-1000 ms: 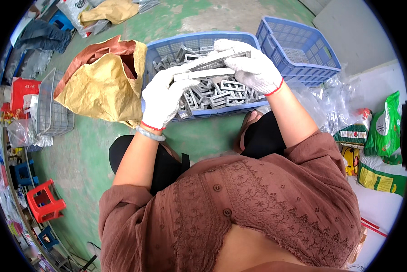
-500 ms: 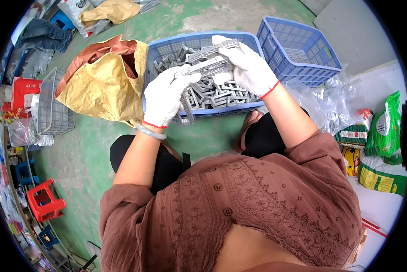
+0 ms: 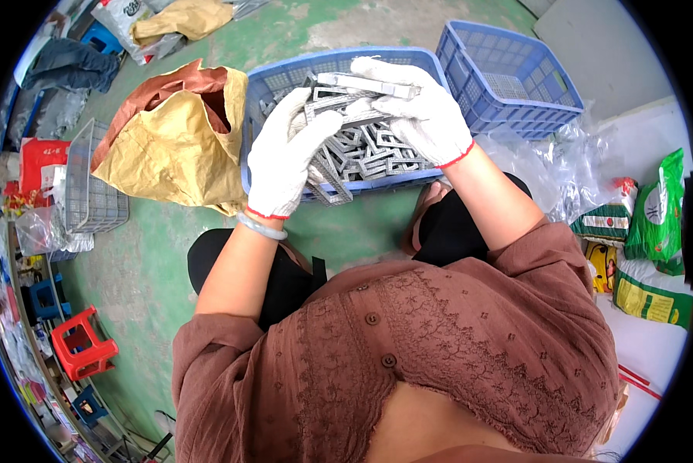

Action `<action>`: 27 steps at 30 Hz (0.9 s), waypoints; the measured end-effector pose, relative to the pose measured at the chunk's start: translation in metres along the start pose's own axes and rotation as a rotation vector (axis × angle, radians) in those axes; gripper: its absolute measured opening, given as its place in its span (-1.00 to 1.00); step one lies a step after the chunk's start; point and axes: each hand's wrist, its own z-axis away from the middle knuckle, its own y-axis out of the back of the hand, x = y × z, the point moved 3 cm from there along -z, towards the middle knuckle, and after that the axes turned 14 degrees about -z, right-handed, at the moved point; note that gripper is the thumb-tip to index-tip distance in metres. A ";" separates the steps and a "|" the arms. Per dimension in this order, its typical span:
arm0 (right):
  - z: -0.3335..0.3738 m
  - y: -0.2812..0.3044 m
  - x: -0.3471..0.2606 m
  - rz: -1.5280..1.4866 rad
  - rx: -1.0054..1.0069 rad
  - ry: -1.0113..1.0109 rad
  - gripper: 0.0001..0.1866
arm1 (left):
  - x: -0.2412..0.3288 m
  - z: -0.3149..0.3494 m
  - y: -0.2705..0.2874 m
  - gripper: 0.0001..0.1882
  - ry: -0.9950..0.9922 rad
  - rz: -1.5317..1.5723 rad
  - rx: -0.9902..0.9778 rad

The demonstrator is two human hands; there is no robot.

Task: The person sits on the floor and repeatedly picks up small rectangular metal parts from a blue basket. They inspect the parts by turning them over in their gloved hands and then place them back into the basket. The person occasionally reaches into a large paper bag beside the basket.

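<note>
Beside the tan paper sack (image 3: 173, 143), both gloved hands grip grey metal frames (image 3: 345, 108).

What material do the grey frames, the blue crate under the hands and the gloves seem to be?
Frames: probably metal, dull grey, thin flat edges with a faint sheen. Crate: likely moulded plastic, uniform blue, lattice walls. Gloves on left hand and right hand: knitted fabric, apparently cotton, white with red cuff trim.
</note>
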 end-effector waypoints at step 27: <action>-0.003 0.025 0.005 0.058 -0.139 -0.093 -0.26 | -0.022 -0.002 0.001 -0.62 0.258 0.428 -0.157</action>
